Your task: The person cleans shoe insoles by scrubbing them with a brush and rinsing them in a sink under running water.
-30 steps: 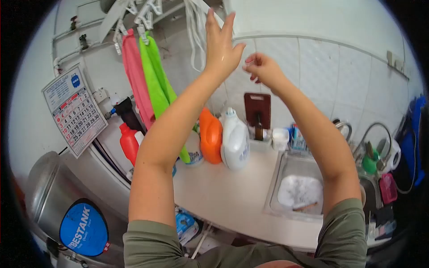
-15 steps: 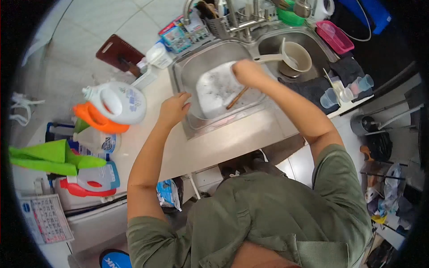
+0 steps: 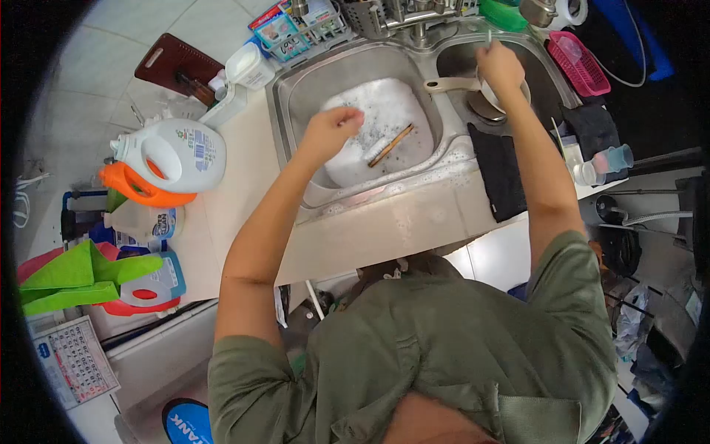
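Over the left edge of the soapy basin point(image 3: 399, 100), my left hand point(image 3: 333, 132) hovers with its fingers bent together; whether anything is between them is too small to tell. In the suds lies a brush with a wooden back point(image 3: 390, 146). My right hand point(image 3: 501, 68) is over the right sink point(image 3: 543, 92), its fingers closed on the upright pale handle of a utensil point(image 3: 489, 37). The utensil's lower end is hidden behind the hand. Below that hand is a pot with a beige handle point(image 3: 452, 84), partly covered by the hand and forearm.
White point(image 3: 188, 155) and orange point(image 3: 137, 186) jugs stand on the left counter point(image 3: 244, 177). A brown board point(image 3: 177, 65) leans at the wall. Black cloths point(image 3: 497, 172) and plastic cups point(image 3: 614, 158) are right of the sink, near a pink basket point(image 3: 577, 65). The faucet base point(image 3: 419, 33) rises behind.
The view has dropped from the wall to the sink. My left hand has moved right over the basin. My right hand has moved from the soapy basin to the right sink and taken hold of the utensil.
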A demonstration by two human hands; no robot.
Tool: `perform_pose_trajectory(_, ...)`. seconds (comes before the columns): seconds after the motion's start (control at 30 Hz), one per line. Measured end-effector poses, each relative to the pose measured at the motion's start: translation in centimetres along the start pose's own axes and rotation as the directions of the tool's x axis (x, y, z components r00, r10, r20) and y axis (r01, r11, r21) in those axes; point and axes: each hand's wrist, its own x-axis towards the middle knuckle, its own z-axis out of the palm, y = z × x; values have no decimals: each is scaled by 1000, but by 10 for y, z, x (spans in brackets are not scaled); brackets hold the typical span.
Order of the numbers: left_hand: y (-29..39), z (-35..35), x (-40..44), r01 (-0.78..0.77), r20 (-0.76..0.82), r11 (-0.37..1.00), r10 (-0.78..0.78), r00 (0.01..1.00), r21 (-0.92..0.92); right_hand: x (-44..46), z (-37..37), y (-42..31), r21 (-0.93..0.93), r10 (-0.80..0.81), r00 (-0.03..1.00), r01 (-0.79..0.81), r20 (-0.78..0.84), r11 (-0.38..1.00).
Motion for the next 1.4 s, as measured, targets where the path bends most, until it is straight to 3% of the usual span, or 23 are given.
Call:
perform_pose_trajectory(0.1,64,12,9,145,176,885,-73,982,-443,-38,-38,-51,-53,-289,948,285,-134,957)
perform_pose_trajectory(0.17,99,13,19,278,268,694,-127,955,-664,-67,-46,-84,-49,-440,884,438,-157,897)
perform_pose_trajectory(0.3,128,-10,15,310,168,703,-265,949,-640,-114,-10,-120,-5,-681,722,686,-122,728)
perform_pose_trajectory(0.43,85,-43,-2,268,-88,922,-303,949,-281,-143,12,-134,131,-749,660,750,-66,649)
perform_pose_trajectory(0.5,71,-57,-23,267,-196,954,-290,937,-133,-149,20,-132,510,-781,594,741,-192,438)
perform_pose_trajectory(0.57,59,-76,-44,164,-385,954,-58,921,250,-145,47,-126,506,-784,617,654,71,561)
perform_pose_trajectory(0.63,61,-94,-68,235,-426,948,-125,896,216,-127,98,-115,305,-745,565,683,355,663)
perform_pose_trajectory(0.73,50,-109,-101,315,-482,936,-207,851,155,-97,128,-100,-94,-485,437,808,758,582)
perform_pose_trajectory(0.8,38,-118,-119,344,-513,930,-235,825,128,-74,144,-95,-70,-370,591,589,717,805)
perform_pose_trajectory(0.83,31,-120,-127,319,-535,947,-252,806,35,-77,132,-98,166,-167,623,60,764,984)
perform_pose_trajectory(0.87,25,-121,-134,287,-551,956,-268,790,-55,-79,117,-98,301,21,535,-507,845,807)
perform_pose_trajectory(0.9,19,-121,-137,287,-547,956,-272,792,-61,-81,110,-96,295,27,534,-508,845,810)
perform_pose_trajectory(0.93,14,-122,-139,272,-551,954,-296,780,-128,-80,102,-92,335,159,412,-869,897,365)
perform_pose_trajectory(0.97,9,-121,-139,252,-552,948,-317,771,-193,-77,96,-86,285,196,247,-937,949,-203)
perform_pose_trajectory(1.0,6,-121,-137,236,-549,952,-305,778,-194,-73,99,-71,395,110,380,-875,918,-280)
perform_pose_trajectory(1.03,3,-119,-134,219,-528,959,-283,801,-182,-56,111,-50,412,118,395,-865,911,-285)
perform_pose_trajectory(1.1,2,-114,-126,194,-477,967,-251,842,-166,-25,134,-3,614,11,666,-681,746,-399)
perform_pose_trajectory(1.13,3,-114,-120,176,-464,974,-223,857,-142,-55,65,-50,769,432,638,-491,637,-409)
perform_pose_trajectory(1.17,6,-115,-112,151,-452,982,-188,872,-117,-47,71,-29,783,458,638,-461,619,-416)
perform_pose_trajectory(1.23,16,-107,-83,125,-462,990,-139,876,-62,-14,89,36,720,377,638,-443,672,-534)
perform_pose_trajectory(1.3,19,-104,-64,134,-508,991,-118,853,-5,1,89,48,438,200,465,-485,862,-757)
perform_pose_trajectory(1.37,16,-99,-41,94,-535,981,-172,827,-171,6,94,44,337,99,461,-471,882,-815)
perform_pose_trajectory(1.4,17,-96,-29,84,-525,983,-158,837,-163,4,99,35,480,214,520,-455,827,-750)
